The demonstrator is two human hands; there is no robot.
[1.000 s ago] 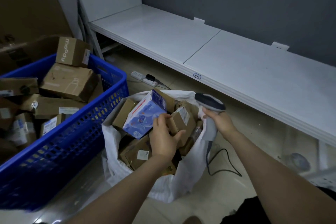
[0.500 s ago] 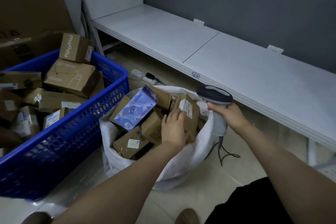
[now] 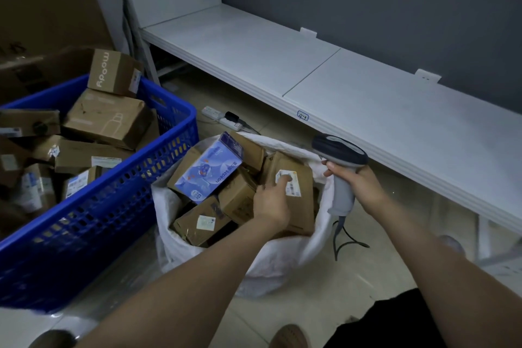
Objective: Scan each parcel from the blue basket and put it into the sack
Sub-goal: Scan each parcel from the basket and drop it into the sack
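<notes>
Here the left hand (image 3: pixel 272 200) lies with fingers stretched flat over a brown parcel (image 3: pixel 303 216) atop the full white sack (image 3: pixel 282 263). The right hand (image 3: pixel 358 182) grips the scanner (image 3: pixel 339 150) just beside it. The blue basket (image 3: pixel 113 206) stands left.

We are in a parcel sorting room: a blue basket (image 3: pixel 118 206) heaped with labelled cardboard parcels (image 3: pixel 104 118), a white sack (image 3: pixel 282 260) holding more, a corded barcode scanner (image 3: pixel 341 167), and a numbered white shelf (image 3: pixel 367 110) along the grey wall.
</notes>
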